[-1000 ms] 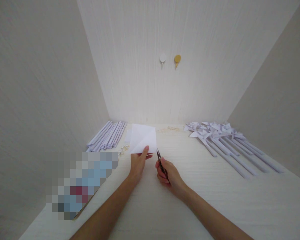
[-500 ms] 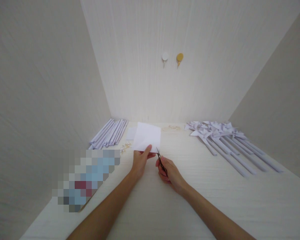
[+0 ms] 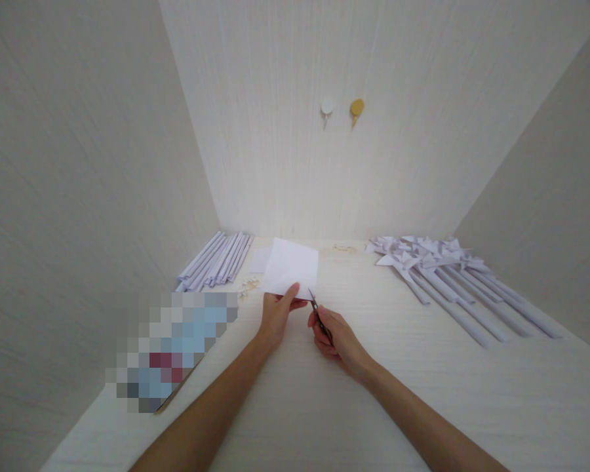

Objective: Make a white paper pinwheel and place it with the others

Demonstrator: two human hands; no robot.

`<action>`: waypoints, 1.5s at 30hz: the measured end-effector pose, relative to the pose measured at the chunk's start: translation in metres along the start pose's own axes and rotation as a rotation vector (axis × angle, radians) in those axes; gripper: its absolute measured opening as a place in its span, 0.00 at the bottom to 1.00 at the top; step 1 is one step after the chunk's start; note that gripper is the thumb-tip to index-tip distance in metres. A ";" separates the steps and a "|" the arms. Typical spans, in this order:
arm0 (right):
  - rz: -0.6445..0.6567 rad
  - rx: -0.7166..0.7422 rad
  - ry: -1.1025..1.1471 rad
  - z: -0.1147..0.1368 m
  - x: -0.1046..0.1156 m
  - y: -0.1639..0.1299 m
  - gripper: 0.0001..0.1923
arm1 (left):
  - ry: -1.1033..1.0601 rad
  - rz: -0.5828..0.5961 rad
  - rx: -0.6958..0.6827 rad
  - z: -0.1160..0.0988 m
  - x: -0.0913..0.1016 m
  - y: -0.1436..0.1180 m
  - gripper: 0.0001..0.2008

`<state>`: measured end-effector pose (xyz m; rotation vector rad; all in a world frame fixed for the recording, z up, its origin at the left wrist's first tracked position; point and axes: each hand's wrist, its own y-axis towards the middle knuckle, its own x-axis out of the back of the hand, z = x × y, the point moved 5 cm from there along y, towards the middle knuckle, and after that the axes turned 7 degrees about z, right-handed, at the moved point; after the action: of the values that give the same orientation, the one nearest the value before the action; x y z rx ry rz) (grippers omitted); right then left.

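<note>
- On the pale tabletop [image 3: 423, 393], near its middle, the left hand [image 3: 275, 316] pinches the near edge of a white paper sheet [image 3: 292, 267] between thumb and fingers, lifting it clear of the surface so that its lower edge is presented to the blades.
- Just right of it, the right hand [image 3: 338, 337] is closed around small dark scissors [image 3: 317, 313], their tips pointing up at the sheet's near right corner; whether they touch the paper is too small to tell.
- At far left lies a bundle of rolled paper sticks [image 3: 216, 262], laid parallel, within reach.
- Beside them sit a smaller paper piece [image 3: 258, 260] and some tiny pale fasteners [image 3: 248, 286], hard to identify.
- At far right, finished paper pinwheels [image 3: 432, 262] lie in a row, sticks pointing toward the person, kept apart from the unworked materials.
- Two round hooks [image 3: 341, 108], one white and one gold, sit on the back wall.
</note>
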<state>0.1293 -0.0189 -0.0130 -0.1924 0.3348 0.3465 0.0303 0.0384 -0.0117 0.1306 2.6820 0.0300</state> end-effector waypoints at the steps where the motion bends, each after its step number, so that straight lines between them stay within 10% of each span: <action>1: -0.002 -0.002 -0.002 0.000 0.000 0.000 0.20 | -0.001 -0.002 0.001 0.000 0.000 0.000 0.16; 45: -0.009 0.005 -0.012 0.001 -0.001 0.000 0.19 | 0.000 -0.015 0.004 0.000 0.000 0.000 0.16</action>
<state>0.1288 -0.0192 -0.0120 -0.1869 0.3229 0.3376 0.0298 0.0383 -0.0114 0.1118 2.6827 0.0205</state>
